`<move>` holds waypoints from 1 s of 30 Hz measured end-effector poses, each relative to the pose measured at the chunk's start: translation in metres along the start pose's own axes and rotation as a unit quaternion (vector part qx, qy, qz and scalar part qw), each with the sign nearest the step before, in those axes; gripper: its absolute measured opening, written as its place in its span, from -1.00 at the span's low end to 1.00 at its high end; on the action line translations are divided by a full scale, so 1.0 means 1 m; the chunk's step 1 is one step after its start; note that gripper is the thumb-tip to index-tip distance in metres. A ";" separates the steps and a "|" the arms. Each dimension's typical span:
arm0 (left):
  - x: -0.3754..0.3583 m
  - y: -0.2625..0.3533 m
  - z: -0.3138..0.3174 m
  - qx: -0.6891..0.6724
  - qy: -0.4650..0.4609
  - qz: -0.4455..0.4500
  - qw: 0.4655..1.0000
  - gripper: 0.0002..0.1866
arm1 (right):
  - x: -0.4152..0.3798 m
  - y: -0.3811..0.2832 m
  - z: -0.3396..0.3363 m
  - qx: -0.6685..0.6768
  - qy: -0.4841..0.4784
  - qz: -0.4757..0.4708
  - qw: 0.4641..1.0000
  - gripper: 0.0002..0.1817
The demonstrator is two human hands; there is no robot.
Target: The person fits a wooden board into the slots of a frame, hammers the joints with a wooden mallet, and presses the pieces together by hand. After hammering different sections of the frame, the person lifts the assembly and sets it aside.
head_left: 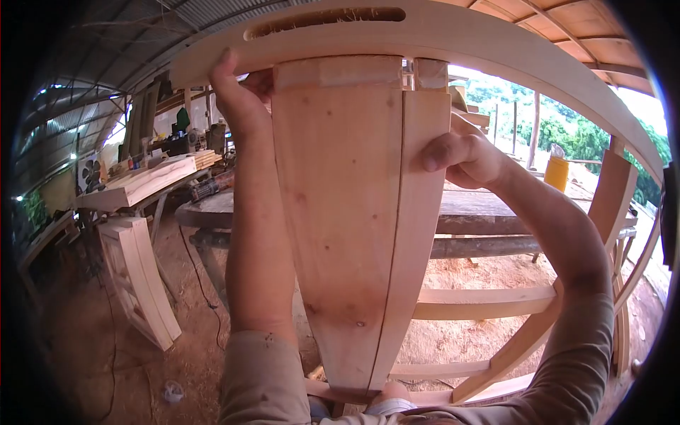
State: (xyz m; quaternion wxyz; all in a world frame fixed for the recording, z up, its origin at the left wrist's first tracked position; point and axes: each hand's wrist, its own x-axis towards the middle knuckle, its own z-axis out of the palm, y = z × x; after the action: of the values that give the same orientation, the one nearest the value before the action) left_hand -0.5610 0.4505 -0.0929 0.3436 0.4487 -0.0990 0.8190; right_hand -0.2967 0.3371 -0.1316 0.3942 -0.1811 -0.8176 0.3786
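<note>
In front of me stands an upright wooden panel [340, 198], a wide board beside a narrow board [418, 212] with a dark seam between them. Their paler, thinner top ends meet the underside of a curved wooden rail [467, 35] that has a long slot cut in it. My left hand [242, 99] is closed at the rail's left part, thumb up against its face, fingers partly hidden behind the panel. My right hand [464, 154] grips the narrow board's right edge, its thumb on the front face and the other fingers mostly hidden behind.
Curved wooden frame pieces [489, 303] extend at lower right. Behind the panel is a workbench [489, 221] with a yellow container [557, 173]. Thick planks [152, 180] lie on a stand at left, a wooden frame [138, 283] leans below, and a cord [198, 276] crosses the sawdust-covered ground.
</note>
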 end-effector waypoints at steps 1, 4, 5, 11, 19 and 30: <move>0.001 0.000 0.001 -0.002 -0.001 0.000 1.000 -0.31 | 0.000 -0.001 0.000 -0.002 0.001 0.000 1.000 -0.36; 0.000 0.000 -0.001 -0.014 -0.008 0.000 1.000 -0.32 | 0.001 -0.001 0.003 -0.004 0.004 -0.008 1.000 -0.35; -0.001 0.000 0.000 -0.008 -0.005 -0.015 1.000 -0.31 | 0.000 -0.001 0.003 -0.005 0.011 -0.005 1.000 -0.35; -0.006 0.003 0.005 -0.008 -0.004 -0.004 1.000 -0.31 | -0.001 -0.002 0.003 0.002 0.018 0.002 1.000 -0.34; -0.002 0.001 0.002 -0.031 -0.014 -0.025 0.999 -0.37 | 0.001 0.000 0.001 0.001 0.009 0.011 1.000 -0.31; -0.002 -0.015 0.005 -0.068 0.017 0.026 0.997 -0.59 | -0.005 0.009 -0.008 0.001 0.036 0.005 0.999 -0.22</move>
State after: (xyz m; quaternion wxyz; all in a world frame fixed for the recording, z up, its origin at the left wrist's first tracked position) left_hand -0.5467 0.4585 -0.0936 0.3533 0.4071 -0.1605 0.8269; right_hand -0.2872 0.3443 -0.1378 0.4217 -0.1982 -0.8016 0.3746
